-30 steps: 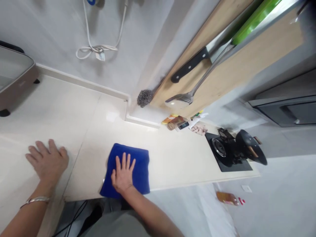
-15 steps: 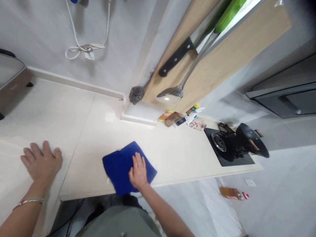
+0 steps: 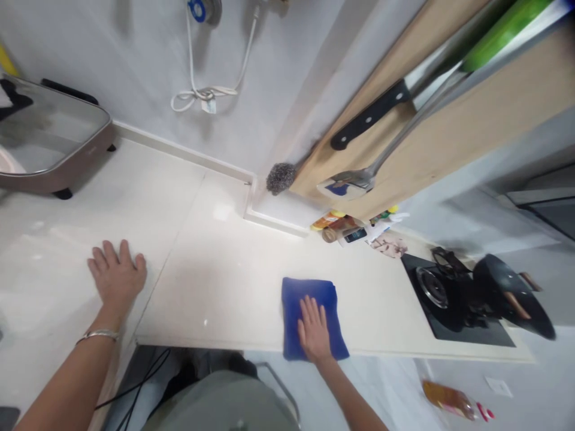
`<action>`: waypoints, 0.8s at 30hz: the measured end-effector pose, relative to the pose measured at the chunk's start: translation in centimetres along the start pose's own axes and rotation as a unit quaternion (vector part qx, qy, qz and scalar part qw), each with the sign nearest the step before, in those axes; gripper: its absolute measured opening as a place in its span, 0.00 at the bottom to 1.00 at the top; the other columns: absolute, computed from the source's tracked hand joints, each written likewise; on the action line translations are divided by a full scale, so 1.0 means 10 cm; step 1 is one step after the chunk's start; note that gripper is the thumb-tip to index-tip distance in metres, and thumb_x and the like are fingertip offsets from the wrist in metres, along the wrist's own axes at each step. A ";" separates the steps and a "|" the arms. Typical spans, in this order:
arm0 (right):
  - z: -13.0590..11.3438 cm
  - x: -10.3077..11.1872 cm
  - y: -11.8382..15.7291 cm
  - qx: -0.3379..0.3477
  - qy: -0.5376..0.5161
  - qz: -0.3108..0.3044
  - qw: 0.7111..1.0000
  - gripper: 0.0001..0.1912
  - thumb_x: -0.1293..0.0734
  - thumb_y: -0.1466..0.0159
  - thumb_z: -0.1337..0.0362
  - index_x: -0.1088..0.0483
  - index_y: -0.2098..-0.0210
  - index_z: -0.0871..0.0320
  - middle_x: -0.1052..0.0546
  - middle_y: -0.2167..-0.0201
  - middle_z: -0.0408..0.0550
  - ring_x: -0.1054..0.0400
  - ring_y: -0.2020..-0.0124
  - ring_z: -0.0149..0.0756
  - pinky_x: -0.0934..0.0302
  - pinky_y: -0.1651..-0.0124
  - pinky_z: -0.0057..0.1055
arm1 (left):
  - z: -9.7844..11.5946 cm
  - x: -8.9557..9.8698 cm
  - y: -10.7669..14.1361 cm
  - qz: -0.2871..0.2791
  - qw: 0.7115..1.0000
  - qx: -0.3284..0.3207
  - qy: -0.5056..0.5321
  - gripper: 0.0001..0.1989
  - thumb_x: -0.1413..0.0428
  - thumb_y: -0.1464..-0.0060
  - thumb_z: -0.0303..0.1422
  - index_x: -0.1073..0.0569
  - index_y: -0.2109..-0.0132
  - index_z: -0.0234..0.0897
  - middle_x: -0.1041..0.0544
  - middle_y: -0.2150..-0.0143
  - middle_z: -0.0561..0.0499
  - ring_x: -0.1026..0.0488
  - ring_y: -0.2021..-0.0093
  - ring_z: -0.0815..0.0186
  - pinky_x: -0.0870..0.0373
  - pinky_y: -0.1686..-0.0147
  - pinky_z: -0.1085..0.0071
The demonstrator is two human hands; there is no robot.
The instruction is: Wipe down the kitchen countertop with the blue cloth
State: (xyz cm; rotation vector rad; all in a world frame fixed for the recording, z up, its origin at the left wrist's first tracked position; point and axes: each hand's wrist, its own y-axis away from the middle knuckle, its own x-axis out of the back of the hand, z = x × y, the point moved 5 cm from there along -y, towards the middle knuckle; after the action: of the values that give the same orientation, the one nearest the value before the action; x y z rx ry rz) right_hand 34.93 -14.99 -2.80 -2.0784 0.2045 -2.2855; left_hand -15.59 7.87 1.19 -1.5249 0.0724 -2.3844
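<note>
My right hand [image 3: 315, 331] lies flat on a dark blue cloth [image 3: 294, 305], its fingers stretched out and pointing away from me. The cloth is spread on the white countertop [image 3: 215, 269], and its near edge reaches the counter's front edge. Further left, my left hand [image 3: 117, 275] rests palm down on the bare counter with its fingers spread, just left of a thin seam. A silver bracelet circles that wrist. Nothing is under or in the left hand that I can see.
An electric pan [image 3: 81, 158] stands at the back left. On the right are a black gas hob [image 3: 449, 299] and a wok [image 3: 507, 287]. Bottles [image 3: 330, 233] line the wall. A knife [image 3: 372, 117], slotted spatula [image 3: 359, 182] and steel scourer [image 3: 281, 178] hang above the counter.
The cloth has slid right along the counter under my right hand and turned a little. My left hand stays by the seam. The view has swung left, bringing more of the electric pan into sight.
</note>
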 end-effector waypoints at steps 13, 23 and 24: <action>-1.53 0.20 -0.34 0.075 -0.039 -0.022 0.996 0.38 0.48 0.32 0.66 0.73 0.29 0.66 0.64 0.27 0.62 0.69 0.27 0.55 0.57 0.31 0.59 | -0.08 -0.11 0.03 0.006 1.000 0.006 -0.001 0.30 0.59 0.35 0.39 0.46 0.31 0.26 0.58 0.27 0.28 0.70 0.27 0.43 0.66 0.32 0.41; -2.64 0.19 -0.79 0.099 -0.094 -0.033 0.990 0.37 0.45 0.32 0.62 0.63 0.29 0.71 0.61 0.28 0.65 0.71 0.27 0.56 0.63 0.31 0.63 | -0.12 -0.15 0.04 -0.005 1.000 0.013 0.009 0.31 0.58 0.36 0.38 0.47 0.31 0.25 0.61 0.27 0.29 0.73 0.27 0.41 0.65 0.32 0.37; -2.75 0.21 -0.83 0.106 -0.094 -0.039 0.989 0.37 0.45 0.32 0.62 0.61 0.30 0.72 0.61 0.28 0.66 0.71 0.27 0.56 0.64 0.31 0.62 | -0.12 -0.15 0.04 -0.003 1.000 0.016 0.010 0.31 0.58 0.36 0.38 0.47 0.31 0.25 0.61 0.27 0.30 0.73 0.27 0.41 0.65 0.32 0.37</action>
State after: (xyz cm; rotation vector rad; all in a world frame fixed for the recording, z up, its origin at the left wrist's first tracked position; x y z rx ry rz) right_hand 7.82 -5.19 -2.15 -2.2052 -0.1247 -2.0292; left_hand -16.01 7.76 -0.78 -1.4881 0.0351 -2.3939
